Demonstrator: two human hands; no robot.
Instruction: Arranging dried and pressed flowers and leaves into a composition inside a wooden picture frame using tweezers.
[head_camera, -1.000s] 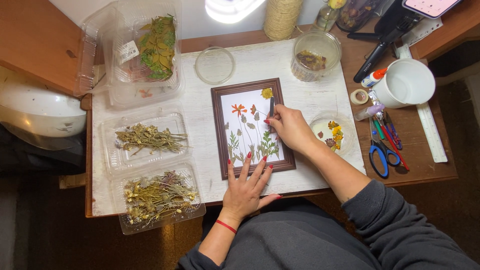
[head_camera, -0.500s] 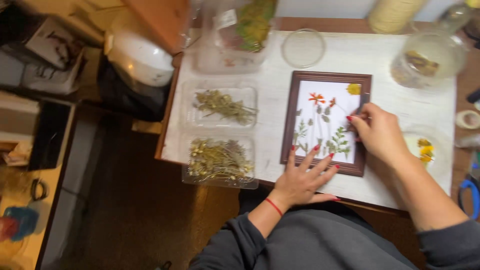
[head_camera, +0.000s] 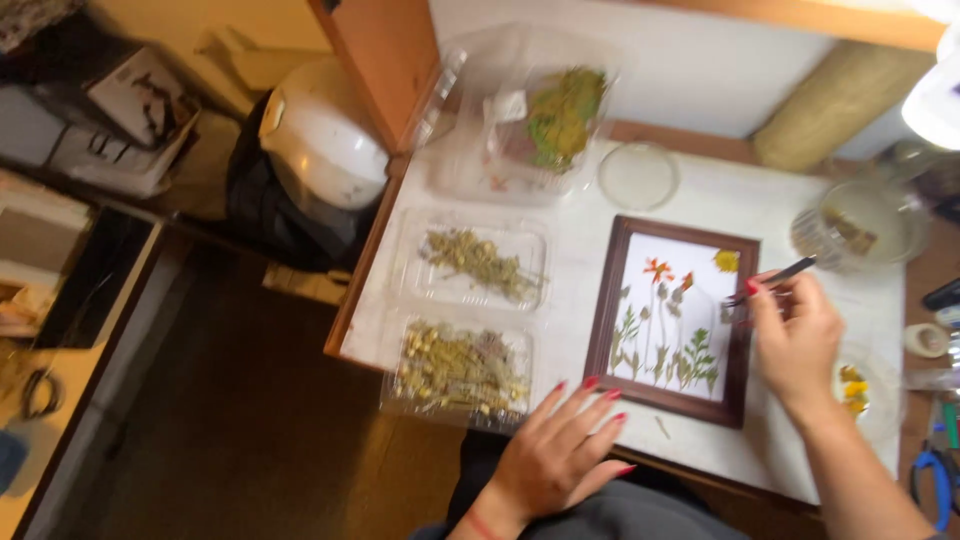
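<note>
I see the right hand (head_camera: 800, 345) with its fingers pinched around dark tweezers (head_camera: 772, 279), the tips pointing just beside the right edge of the picture frame (head_camera: 668, 319). The left hand (head_camera: 560, 450) lies flat and released on the desk (head_camera: 580, 250), fingertips touching the frame's lower left corner, a tray of dried flowers (head_camera: 462, 370) just beside them.

1. Left hand (head_camera: 560, 450): flat, palm down, fingers spread, pointing toward 1 o'clock; forearm enters from 6 o'clock.
2. Right hand (head_camera: 795, 345): raised, fingers pinched in a closed grip, pointing toward 11 o'clock; forearm from 5 o'clock.
</note>
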